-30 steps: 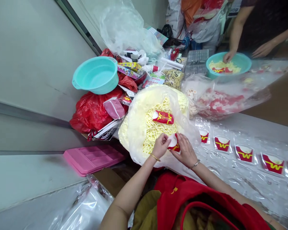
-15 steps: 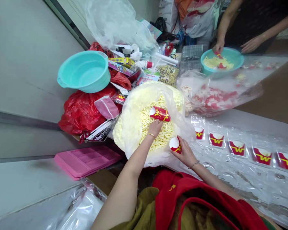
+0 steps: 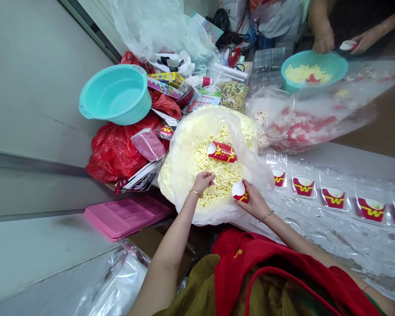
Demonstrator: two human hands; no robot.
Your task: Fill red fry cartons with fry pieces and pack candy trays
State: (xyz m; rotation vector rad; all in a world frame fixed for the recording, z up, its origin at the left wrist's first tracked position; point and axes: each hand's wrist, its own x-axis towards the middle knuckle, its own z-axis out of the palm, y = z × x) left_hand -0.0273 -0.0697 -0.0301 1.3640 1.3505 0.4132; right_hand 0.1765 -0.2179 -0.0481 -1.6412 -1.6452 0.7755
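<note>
A translucent plastic bag (image 3: 181,153) lies wide open in front of me, full of pale yellow fry-shaped sticks (image 3: 227,177). Just above the sticks, my left hand (image 3: 203,182) is closed in a pinch; a small pale piece, like one of the sticks, shows at its fingertips. My right hand (image 3: 255,202) grips a small red-and-white fry carton (image 3: 240,192) by its side, tilted, at the bag's near right edge. A flattened stack of red cartons (image 3: 222,152) with yellow zigzags rests on the sticks, beyond my left hand.
Several clear-packed red cartons (image 3: 303,186) line the table at right. A turquoise basin (image 3: 115,114) sits on a red bag (image 3: 108,153) at left, above a pink tray (image 3: 128,215). Across the table, a co-worker's hands (image 3: 324,39) are at another basin (image 3: 344,66).
My left hand has drawn back toward me from beside the carton stack, its fingers now pinched. My right hand still holds its carton. The co-worker's hand now holds a carton beside the far basin.
</note>
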